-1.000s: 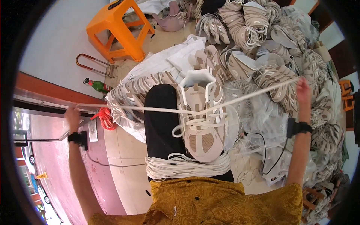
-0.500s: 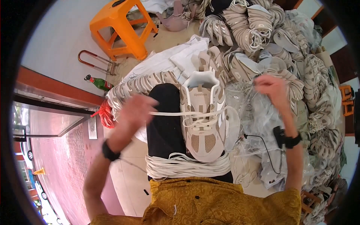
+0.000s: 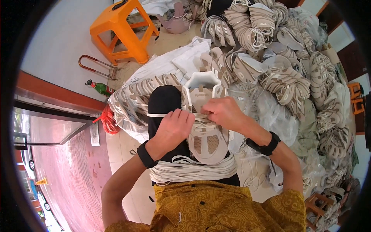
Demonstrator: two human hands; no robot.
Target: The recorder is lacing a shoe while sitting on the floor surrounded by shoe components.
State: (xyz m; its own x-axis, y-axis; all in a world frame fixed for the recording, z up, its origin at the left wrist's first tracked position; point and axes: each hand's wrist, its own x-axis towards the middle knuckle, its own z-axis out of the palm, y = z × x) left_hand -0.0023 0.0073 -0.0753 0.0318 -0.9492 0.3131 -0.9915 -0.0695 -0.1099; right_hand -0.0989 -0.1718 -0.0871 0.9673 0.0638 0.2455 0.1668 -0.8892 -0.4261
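Observation:
A beige and white sneaker rests on my lap with its toe toward me and its opening away. Cream shoelace crosses its lower eyelets. My left hand is closed over the shoe's left side, pinching the lace, and a flat length of it sticks out leftward across my black-covered leg. From the right, my right hand bends over the tongue, fingers pinched at the upper lacing; its fingertips partly hide the lace there. A thick bundle of white laces lies across my lap below the toe.
Piled beige shoes and clear plastic bags fill the right side. Another row of shoes lies to the left beside a white sack. An orange stool, green bottle and red bag stand farther left.
Both hands have come inward from wide apart to the shoe's lacing. The right hand has moved left and down onto the tongue; the left has moved right to the shoe's side.

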